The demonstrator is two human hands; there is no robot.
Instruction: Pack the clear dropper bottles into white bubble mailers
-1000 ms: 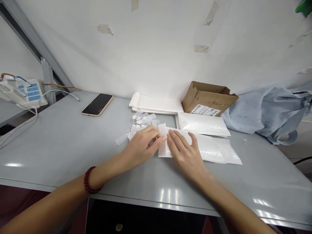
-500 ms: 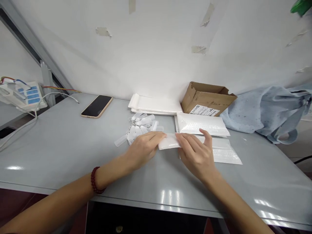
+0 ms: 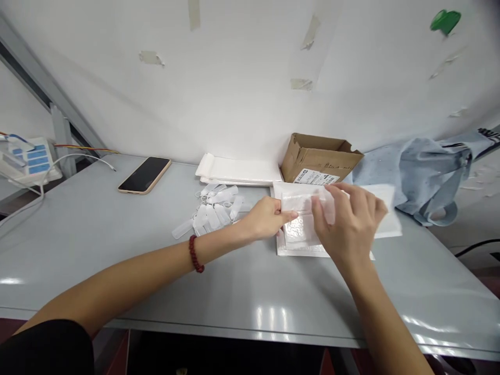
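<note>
A white bubble mailer [image 3: 299, 230] is held up at a slight tilt above the table, its bubbled surface catching the light. My left hand [image 3: 266, 219] pinches its left end, thumb on top. My right hand [image 3: 350, 229] grips it farther right, with thumb and curled fingers on the film; the palm covers part of it. Another white mailer [image 3: 302, 252] lies flat beneath, mostly hidden. Just left of my left hand is a pile of small whitish plastic pieces with rings [image 3: 213, 216].
A stack of white mailers [image 3: 239, 170] lies against the wall beside an open cardboard box [image 3: 326, 159]. Light blue cloth [image 3: 414, 169] sits at the right. A phone [image 3: 144, 175] lies at the left, near a white cable [image 3: 84, 155] and power strip [image 3: 33, 161].
My hands have moved right and lifted a mailer off the table. The right hand now grips farther along it. The view has shifted slightly to the right.
</note>
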